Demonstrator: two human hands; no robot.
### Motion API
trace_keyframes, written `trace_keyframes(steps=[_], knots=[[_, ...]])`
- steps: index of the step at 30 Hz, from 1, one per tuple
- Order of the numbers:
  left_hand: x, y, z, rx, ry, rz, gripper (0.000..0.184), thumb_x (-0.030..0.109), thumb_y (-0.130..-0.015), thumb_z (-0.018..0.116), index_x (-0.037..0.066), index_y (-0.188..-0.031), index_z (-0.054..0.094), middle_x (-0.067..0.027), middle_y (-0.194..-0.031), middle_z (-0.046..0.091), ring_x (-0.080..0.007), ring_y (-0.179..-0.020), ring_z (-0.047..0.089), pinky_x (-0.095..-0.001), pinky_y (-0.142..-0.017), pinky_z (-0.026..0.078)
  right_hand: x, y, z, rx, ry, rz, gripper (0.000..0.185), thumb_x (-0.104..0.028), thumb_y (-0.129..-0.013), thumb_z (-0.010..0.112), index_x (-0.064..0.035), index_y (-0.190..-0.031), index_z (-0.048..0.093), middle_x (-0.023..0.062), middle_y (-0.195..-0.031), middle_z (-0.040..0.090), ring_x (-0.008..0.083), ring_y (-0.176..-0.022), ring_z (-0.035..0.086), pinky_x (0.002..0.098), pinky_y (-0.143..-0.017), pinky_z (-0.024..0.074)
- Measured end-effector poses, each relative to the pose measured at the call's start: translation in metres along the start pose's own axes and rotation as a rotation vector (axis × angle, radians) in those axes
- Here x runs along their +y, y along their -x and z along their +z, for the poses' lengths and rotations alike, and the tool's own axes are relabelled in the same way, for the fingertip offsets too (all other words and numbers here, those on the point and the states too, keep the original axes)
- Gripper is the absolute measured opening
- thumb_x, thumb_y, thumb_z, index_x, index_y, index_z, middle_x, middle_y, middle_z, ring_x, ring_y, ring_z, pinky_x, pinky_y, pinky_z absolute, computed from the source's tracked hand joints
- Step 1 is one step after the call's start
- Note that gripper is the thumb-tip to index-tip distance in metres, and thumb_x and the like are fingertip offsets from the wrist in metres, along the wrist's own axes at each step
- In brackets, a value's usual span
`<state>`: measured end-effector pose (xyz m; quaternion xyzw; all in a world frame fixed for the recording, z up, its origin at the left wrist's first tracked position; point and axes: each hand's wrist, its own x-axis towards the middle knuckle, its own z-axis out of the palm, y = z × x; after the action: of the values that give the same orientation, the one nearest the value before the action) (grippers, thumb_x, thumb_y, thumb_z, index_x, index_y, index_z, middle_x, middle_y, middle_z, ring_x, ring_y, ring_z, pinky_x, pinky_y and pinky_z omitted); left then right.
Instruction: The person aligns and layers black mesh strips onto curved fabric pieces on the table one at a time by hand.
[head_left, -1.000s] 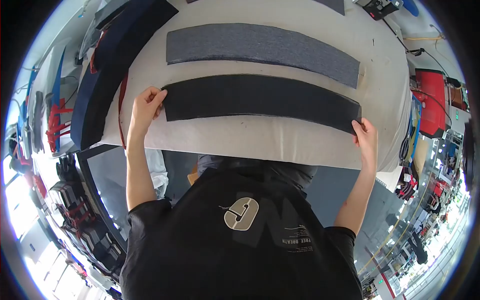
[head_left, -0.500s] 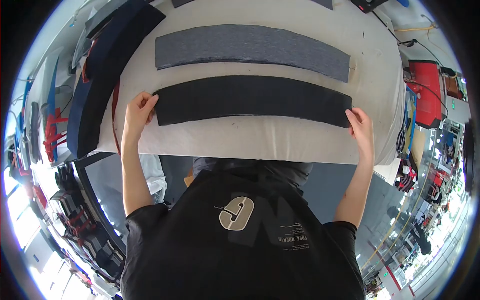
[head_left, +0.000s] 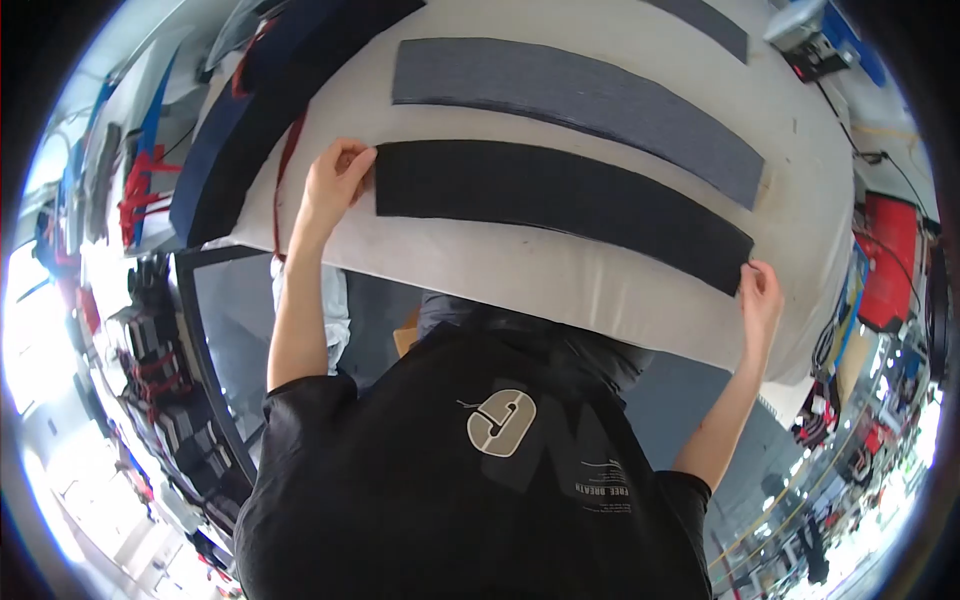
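Observation:
A long black fabric strip (head_left: 550, 200) lies flat on the cream-covered table (head_left: 480, 255), right in front of me. At its upper left corner, my left hand (head_left: 335, 190) is closed, with thumb and forefinger pinching the edge. My right hand (head_left: 763, 300) pinches the opposite end near the lower right corner. Just beyond lies a grey fabric strip (head_left: 580, 105), parallel to the black one and touched by neither hand.
Folded navy fabric (head_left: 255, 130) runs along the table's left edge, with a red strip (head_left: 288, 170) beside it. Part of another grey strip (head_left: 705, 22) shows at the far edge. A black-and-white device (head_left: 810, 55) with a cable sits at the far right, near a red case (head_left: 887, 260).
The whole view has turned, so the strips now slope down to the right and sit farther right. Both hands remain at the ends of the black strip.

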<state>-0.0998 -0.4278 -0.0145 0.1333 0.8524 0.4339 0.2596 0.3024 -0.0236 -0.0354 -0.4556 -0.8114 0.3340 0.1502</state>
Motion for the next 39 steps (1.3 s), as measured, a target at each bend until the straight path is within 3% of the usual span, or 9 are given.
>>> trace_keyframes(steps=[2,3,7,17,19,23,25,30,39], knots=[[-0.01,0.001,0.0,0.189,0.016,0.264,0.016,0.014,-0.089,0.061,0.0,-0.096,0.059,-0.0024,-0.074,0.057,-0.0083,-0.064,0.051,-0.0221,-0.055,0.041,-0.006,0.0,0.001,0.027,0.031,-0.024,0.017,-0.019,-0.091,0.057,-0.0036,-0.098,0.06,-0.0027,-0.061,0.048,0.004,-0.049,0.039,0.0211,-0.042,0.0281],[-0.013,0.002,-0.003,0.205,-0.077,0.296,0.019,0.011,-0.087,0.061,0.001,-0.103,0.057,-0.0059,-0.087,0.06,-0.0142,-0.081,0.058,-0.026,-0.071,0.047,-0.009,0.0,-0.002,0.055,0.047,-0.01,0.017,-0.019,-0.091,0.057,-0.0044,-0.1,0.061,-0.0029,-0.062,0.048,0.004,-0.049,0.039,0.0209,-0.043,0.0285],[-0.004,0.023,0.009,0.246,-0.289,0.552,0.028,0.003,-0.084,0.059,0.002,-0.112,0.055,-0.0094,-0.099,0.061,-0.02,-0.097,0.06,-0.0298,-0.083,0.047,-0.029,0.002,-0.004,0.104,-0.008,0.029,0.02,-0.018,-0.092,0.055,-0.0063,-0.107,0.061,-0.0029,-0.067,0.05,0.0038,-0.054,0.042,0.0197,-0.046,0.0302],[0.065,-0.046,0.01,0.174,-0.304,0.669,0.028,0.009,-0.081,0.063,0.005,-0.109,0.059,-0.008,-0.11,0.058,-0.0258,-0.105,0.055,-0.0348,-0.086,0.046,-0.064,0.001,-0.005,0.188,-0.143,-0.108,0.021,-0.012,-0.094,0.051,-0.0044,-0.112,0.06,0.003,-0.087,0.059,0.0088,-0.079,0.056,0.0211,-0.067,0.0425],[0.064,-0.082,0.022,0.316,-0.642,0.866,0.022,0.014,-0.081,0.064,0.005,-0.101,0.063,-0.0061,-0.105,0.059,-0.0245,-0.107,0.053,-0.0381,-0.089,0.044,-0.078,0.005,-0.005,0.202,-0.149,-0.126,0.021,-0.012,-0.095,0.05,-0.0032,-0.111,0.06,0.0043,-0.088,0.06,0.0104,-0.082,0.057,0.0225,-0.07,0.0443],[0.06,-0.106,0.024,0.228,-0.82,0.801,0.022,0.018,-0.08,0.066,0.007,-0.098,0.064,-0.0054,-0.101,0.059,-0.0234,-0.105,0.052,-0.0392,-0.09,0.042,-0.091,0.009,-0.009,0.204,-0.14,-0.193,0.021,-0.013,-0.096,0.05,-0.0006,-0.109,0.06,0.0073,-0.092,0.061,0.014,-0.09,0.06,0.0268,-0.081,0.0469],[0.058,-0.108,0.019,0.184,-1.008,0.839,0.024,0.017,-0.079,0.067,0.008,-0.1,0.062,-0.0043,-0.101,0.058,-0.0228,-0.101,0.053,-0.039,-0.089,0.042,-0.098,0.01,-0.008,0.21,-0.155,-0.184,0.02,-0.013,-0.096,0.05,-0.0003,-0.108,0.06,0.0073,-0.092,0.061,0.0137,-0.089,0.06,0.0266,-0.082,0.0466],[0.056,-0.108,0.011,0.153,-0.887,0.793,0.017,0.015,-0.078,0.066,0.007,-0.092,0.063,-0.0025,-0.098,0.058,-0.0215,-0.099,0.053,-0.0394,-0.089,0.041,-0.128,0.003,0.003,0.193,-0.162,-0.219,0.019,-0.013,-0.095,0.051,0.0005,-0.102,0.062,0.0069,-0.091,0.063,0.0128,-0.088,0.06,0.0259,-0.084,0.0459],[0.059,-0.11,0.003,0.117,-0.923,0.788,0.009,0.012,-0.078,0.064,0.006,-0.084,0.061,-0.0027,-0.088,0.06,-0.0226,-0.095,0.055,-0.0387,-0.086,0.041,-0.195,-0.009,0.036,0.038,-0.24,-0.543,0.014,-0.009,-0.093,0.052,0.0004,-0.098,0.062,0.0061,-0.09,0.064,0.0129,-0.086,0.062,0.023,-0.079,0.0444]])
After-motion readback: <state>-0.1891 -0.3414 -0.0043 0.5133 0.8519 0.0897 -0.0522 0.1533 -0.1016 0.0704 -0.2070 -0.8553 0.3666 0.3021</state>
